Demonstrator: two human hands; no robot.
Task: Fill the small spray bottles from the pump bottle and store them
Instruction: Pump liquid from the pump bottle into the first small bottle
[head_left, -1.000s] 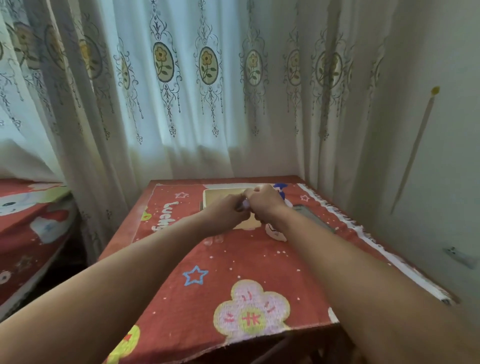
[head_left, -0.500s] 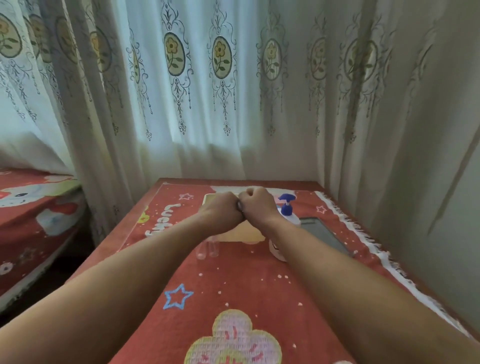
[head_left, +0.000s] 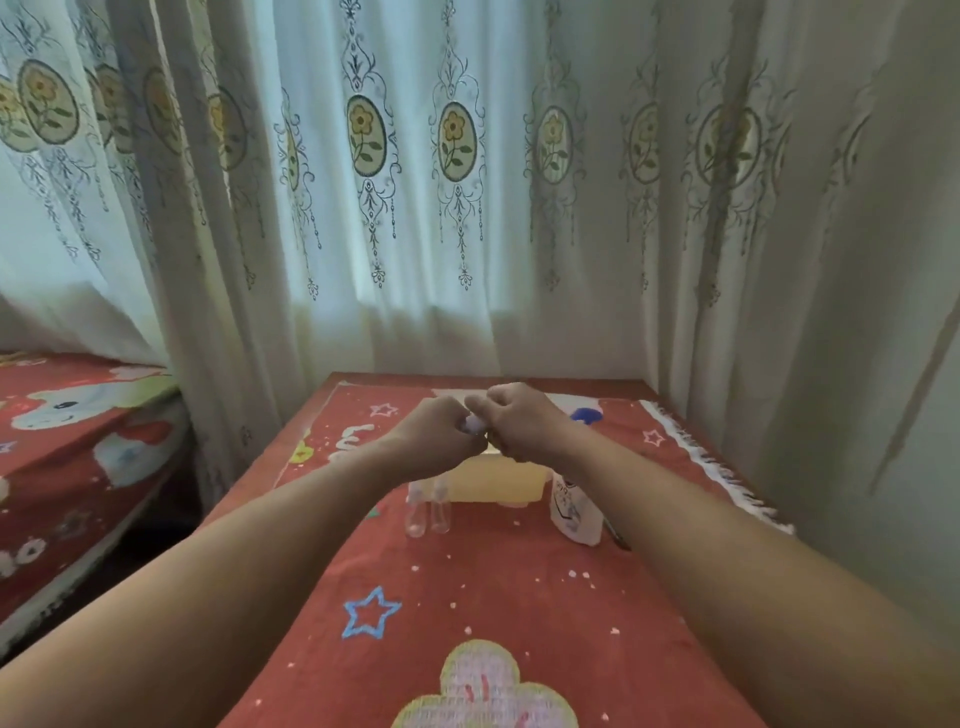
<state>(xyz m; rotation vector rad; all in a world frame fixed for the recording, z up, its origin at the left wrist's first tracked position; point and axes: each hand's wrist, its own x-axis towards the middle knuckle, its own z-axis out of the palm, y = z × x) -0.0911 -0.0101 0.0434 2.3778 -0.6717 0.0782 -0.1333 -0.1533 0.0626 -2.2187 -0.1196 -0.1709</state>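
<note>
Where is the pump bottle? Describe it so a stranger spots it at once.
On the red-clothed table before the curtain, look just right of the pale box. The pump bottle stands there: white, opaque, blue pump head, unlike the two small clear bottles nearby.

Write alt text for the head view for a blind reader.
A person's left hand and right hand meet above a red cloth, gripping a small whitish object between them. Beneath stand two small clear bottles, a cream box and a white pump bottle; flowered curtains hang behind.
</note>
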